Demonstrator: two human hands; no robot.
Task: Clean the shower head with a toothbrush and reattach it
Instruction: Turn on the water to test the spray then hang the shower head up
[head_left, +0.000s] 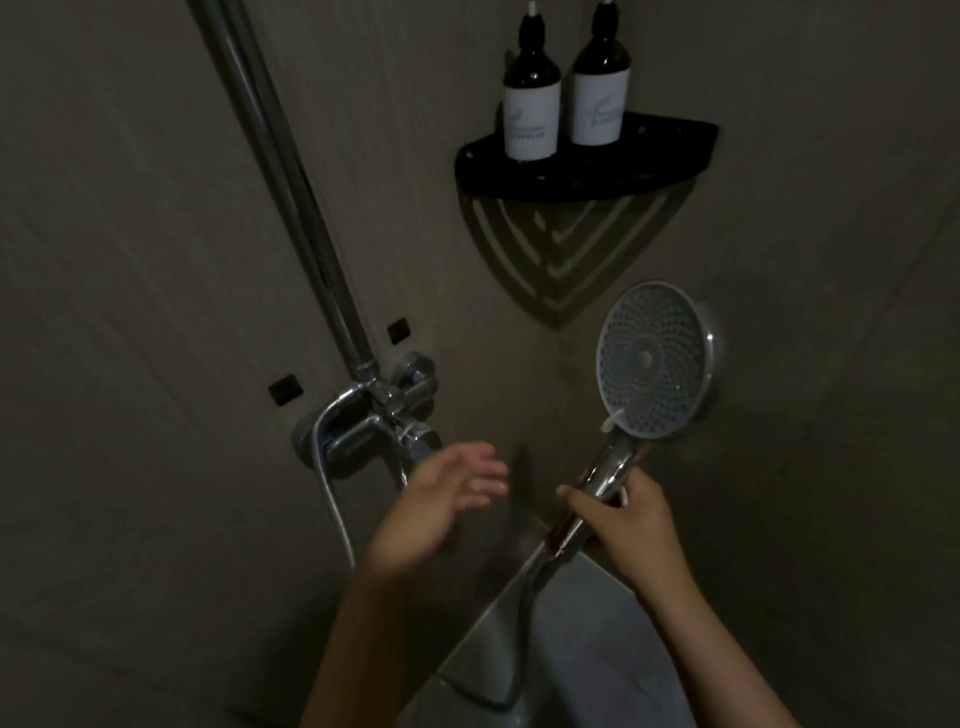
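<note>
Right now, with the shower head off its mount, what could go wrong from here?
Only the right hand grips the shower head, by its chrome handle; it may slip and drop. The open left hand is close to the mixer tap and could knock it, starting water. The hose loops below and might snag.

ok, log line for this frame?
right hand: grips shower head handle, face toward camera | toothbrush: apparently pinned along handle by same hand | left hand: open, blurred, beside mixer tap
</note>
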